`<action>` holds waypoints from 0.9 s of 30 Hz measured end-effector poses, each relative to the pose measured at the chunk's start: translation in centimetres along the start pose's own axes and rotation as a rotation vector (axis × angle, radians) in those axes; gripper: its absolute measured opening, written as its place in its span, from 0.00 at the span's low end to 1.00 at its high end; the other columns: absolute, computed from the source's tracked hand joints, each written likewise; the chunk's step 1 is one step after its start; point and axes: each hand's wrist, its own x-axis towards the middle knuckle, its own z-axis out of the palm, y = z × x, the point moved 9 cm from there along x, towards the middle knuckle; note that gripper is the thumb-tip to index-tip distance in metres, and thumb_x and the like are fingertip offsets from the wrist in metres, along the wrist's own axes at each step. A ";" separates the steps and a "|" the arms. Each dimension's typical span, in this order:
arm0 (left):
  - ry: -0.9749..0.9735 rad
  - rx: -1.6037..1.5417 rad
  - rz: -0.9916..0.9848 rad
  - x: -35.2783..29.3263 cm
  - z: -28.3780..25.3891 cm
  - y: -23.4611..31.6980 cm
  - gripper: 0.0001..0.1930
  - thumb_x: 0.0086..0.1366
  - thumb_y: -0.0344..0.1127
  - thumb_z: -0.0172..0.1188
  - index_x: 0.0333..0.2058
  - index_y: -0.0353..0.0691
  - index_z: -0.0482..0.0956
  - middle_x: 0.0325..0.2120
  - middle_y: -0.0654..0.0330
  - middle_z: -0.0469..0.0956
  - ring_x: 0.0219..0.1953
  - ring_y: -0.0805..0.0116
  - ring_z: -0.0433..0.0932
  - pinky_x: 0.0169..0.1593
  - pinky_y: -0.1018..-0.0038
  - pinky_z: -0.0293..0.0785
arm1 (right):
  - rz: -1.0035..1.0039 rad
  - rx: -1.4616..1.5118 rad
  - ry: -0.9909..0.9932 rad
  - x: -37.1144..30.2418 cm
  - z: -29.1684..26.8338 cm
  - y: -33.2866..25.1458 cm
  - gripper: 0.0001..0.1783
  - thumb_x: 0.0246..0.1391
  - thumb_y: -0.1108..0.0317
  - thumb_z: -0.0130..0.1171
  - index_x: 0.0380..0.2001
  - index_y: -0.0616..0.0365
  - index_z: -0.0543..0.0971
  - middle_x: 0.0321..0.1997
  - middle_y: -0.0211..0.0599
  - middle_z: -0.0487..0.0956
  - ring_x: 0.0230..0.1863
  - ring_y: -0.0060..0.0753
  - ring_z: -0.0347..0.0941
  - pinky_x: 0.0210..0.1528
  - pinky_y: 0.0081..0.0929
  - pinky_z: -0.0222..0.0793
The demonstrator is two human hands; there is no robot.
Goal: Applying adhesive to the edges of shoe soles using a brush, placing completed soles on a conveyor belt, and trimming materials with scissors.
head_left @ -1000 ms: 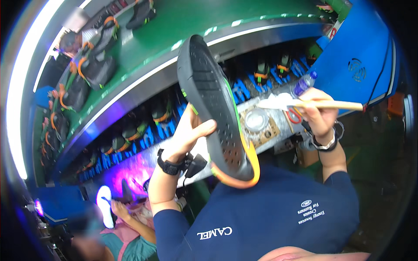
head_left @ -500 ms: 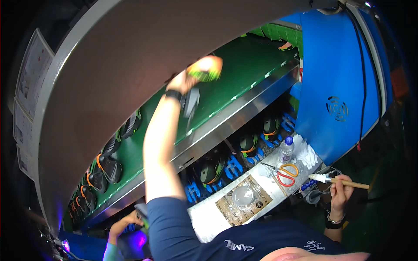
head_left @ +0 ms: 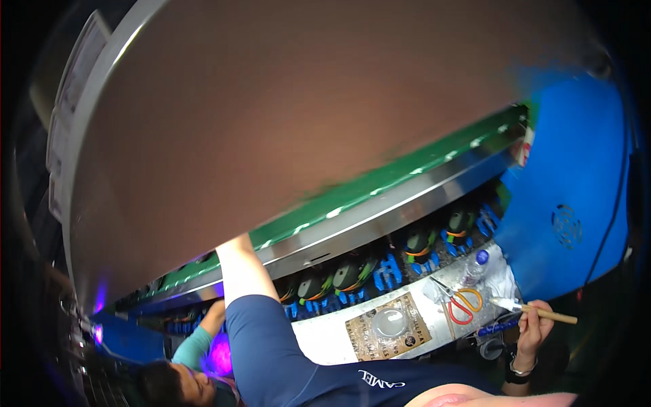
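My left forearm (head_left: 239, 268) reaches in under a broad brown panel (head_left: 224, 136), which hides the wrist and hand, so what that hand holds or touches does not show. At the lower right, my right hand (head_left: 534, 325) is closed round the wooden handle of a brush (head_left: 559, 317). The brush's white bristles point left, beside a crumpled white cloth (head_left: 500, 277). Left of the brush, orange-and-red-handled scissors (head_left: 461, 312) lie on a white worktop (head_left: 319, 339). A clear round dish (head_left: 391, 323) sits on a printed brown sheet (head_left: 363, 337).
Past the worktop, dark shoes (head_left: 352, 277) with orange bands stand on blue holders (head_left: 388, 271). Beyond runs a metal-edged green conveyor (head_left: 366, 197). A purple-capped bottle (head_left: 476, 268) is near the cloth. A blue machine housing (head_left: 569, 169) rises right. Another person's arm (head_left: 196, 342) works at lower left.
The view has shifted, and the brown panel covers more of the conveyor. My left hand, which held an orange-and-green shoe piece over the belt, is now hidden. My right hand keeps the brush.
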 end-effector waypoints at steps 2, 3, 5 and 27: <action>-0.068 -0.022 -0.034 -1.7 3.6 -3.7 0.18 0.45 0.29 0.48 0.37 0.29 0.68 0.34 0.43 0.72 0.42 0.49 0.70 0.43 0.66 0.66 | -0.009 -0.005 -0.009 -0.2 0.5 0.1 0.08 0.49 0.71 0.48 0.32 0.63 0.67 0.19 0.32 0.65 0.13 0.13 0.54 0.12 0.08 0.48; -0.090 -0.040 -0.045 -2.2 4.9 -4.8 0.18 0.44 0.28 0.47 0.37 0.29 0.68 0.34 0.43 0.72 0.42 0.49 0.70 0.43 0.66 0.66 | -0.012 -0.003 -0.024 -0.3 1.0 0.1 0.08 0.49 0.71 0.48 0.32 0.63 0.67 0.19 0.32 0.65 0.13 0.13 0.54 0.12 0.08 0.48; -0.088 -0.084 -0.049 -2.4 5.6 -6.9 0.18 0.44 0.27 0.47 0.37 0.29 0.67 0.34 0.43 0.72 0.42 0.49 0.70 0.43 0.66 0.66 | -0.011 -0.004 -0.048 -0.5 2.1 0.2 0.08 0.49 0.71 0.48 0.32 0.63 0.67 0.20 0.33 0.65 0.13 0.13 0.54 0.12 0.08 0.48; -0.500 -0.186 0.766 -17.8 -6.2 12.4 0.45 0.37 0.63 0.60 0.42 0.23 0.63 0.41 0.40 0.66 0.45 0.50 0.67 0.48 0.68 0.62 | -0.001 0.125 -0.219 -4.0 7.4 0.4 0.08 0.46 0.72 0.50 0.30 0.64 0.69 0.17 0.32 0.67 0.13 0.15 0.57 0.15 0.10 0.52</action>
